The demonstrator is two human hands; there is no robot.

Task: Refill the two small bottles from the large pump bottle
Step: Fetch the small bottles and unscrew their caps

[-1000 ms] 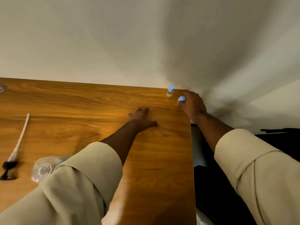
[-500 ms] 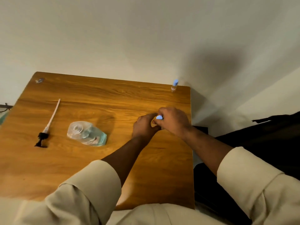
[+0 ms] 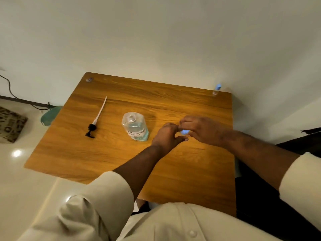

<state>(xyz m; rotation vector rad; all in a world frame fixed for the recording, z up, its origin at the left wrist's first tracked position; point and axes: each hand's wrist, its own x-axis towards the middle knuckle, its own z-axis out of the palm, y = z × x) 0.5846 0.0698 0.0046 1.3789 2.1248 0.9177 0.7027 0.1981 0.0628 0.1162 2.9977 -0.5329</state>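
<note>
The large clear bottle (image 3: 135,126) stands open-necked on the wooden table (image 3: 182,171), with bluish liquid in its lower part. Its black pump head with a long white tube (image 3: 97,119) lies flat to the left. One small bottle with a blue cap (image 3: 184,131) sits between my hands, just right of the large bottle. My right hand (image 3: 205,130) is closed over its cap. My left hand (image 3: 167,136) meets it from the left; the bottle's body is mostly hidden. A second small blue-capped bottle (image 3: 216,89) stands upright at the far right corner.
The table is pushed against a pale wall. A small clear object (image 3: 89,79) lies at the far left corner. On the floor to the left are a green item (image 3: 49,115), a patterned mat (image 3: 10,124) and a black cable (image 3: 10,91). Dark furniture (image 3: 295,140) is at the right.
My right hand took one small bottle from the far right corner and brought it to mid-table, where my left hand joined it. The view pulled back, showing the whole table.
</note>
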